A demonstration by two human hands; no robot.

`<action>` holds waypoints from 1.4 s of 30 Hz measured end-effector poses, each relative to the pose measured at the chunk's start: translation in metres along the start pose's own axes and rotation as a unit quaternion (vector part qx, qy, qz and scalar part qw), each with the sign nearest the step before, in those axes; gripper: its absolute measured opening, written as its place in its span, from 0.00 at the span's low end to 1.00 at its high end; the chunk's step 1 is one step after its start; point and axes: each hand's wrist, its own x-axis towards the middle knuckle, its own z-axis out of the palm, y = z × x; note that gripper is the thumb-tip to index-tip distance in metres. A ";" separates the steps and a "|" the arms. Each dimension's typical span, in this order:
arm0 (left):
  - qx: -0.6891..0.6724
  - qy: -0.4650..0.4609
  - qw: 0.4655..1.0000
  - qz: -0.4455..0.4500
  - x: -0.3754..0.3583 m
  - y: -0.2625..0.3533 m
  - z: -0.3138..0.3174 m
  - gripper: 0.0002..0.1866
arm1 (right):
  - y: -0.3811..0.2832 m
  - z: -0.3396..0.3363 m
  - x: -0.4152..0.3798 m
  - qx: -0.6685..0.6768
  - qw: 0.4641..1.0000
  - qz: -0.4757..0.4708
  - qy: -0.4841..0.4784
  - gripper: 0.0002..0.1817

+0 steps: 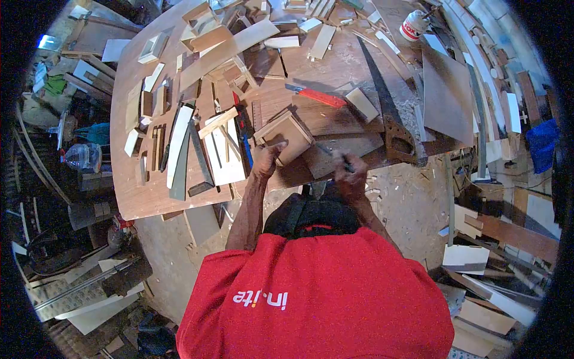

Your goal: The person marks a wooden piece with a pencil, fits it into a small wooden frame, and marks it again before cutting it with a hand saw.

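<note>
My left hand [270, 158] grips a small wooden box [289, 139] near the table's front edge, thumb over its flat brown face. Just right of it, my right hand [350, 172] is closed around a slim dark tool [323, 148] whose tip points toward the box; its kind is too small to tell. Under the tool and right hand lies a flat grey-brown board [353, 149]. Beyond the box rests a red-handled cutting tool [323, 97]. To the right lies a handsaw [397, 134] with a wooden handle.
The wooden table [143, 194] carries loose strips, small box frames [230, 75] and a long pale board [233, 52]. A white glue bottle [412, 25] stands at the far right, near a large brown panel [445, 96]. Offcuts [466, 259] are piled on the floor to the right.
</note>
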 end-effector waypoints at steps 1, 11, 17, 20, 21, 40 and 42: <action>0.000 -0.001 1.000 0.001 0.002 -0.004 -0.003 0.24 | 0.003 -0.005 0.000 0.011 0.998 0.061 0.026 0.12; -0.250 -0.029 0.968 -0.022 -0.020 0.067 0.046 0.17 | -0.037 -0.006 0.058 0.172 0.959 0.227 0.012 0.31; -0.260 -0.023 0.965 -0.020 -0.040 0.085 0.067 0.11 | -0.023 0.045 0.064 0.008 0.994 -0.039 -0.102 0.11; -0.190 0.026 0.981 0.016 -0.040 0.079 0.063 0.07 | -0.007 0.057 0.064 -0.030 0.991 -0.084 -0.102 0.12; -0.183 0.029 0.983 0.018 -0.048 0.086 0.070 0.06 | -0.004 0.058 0.063 -0.016 0.992 -0.076 -0.101 0.12; -0.311 -0.210 0.927 -0.004 -0.078 0.078 0.051 0.25 | -0.061 0.032 0.070 0.318 0.916 0.245 -0.013 0.11; -0.300 -0.203 0.932 -0.006 -0.084 0.082 0.054 0.25 | -0.051 0.027 0.070 0.298 0.913 0.275 -0.040 0.09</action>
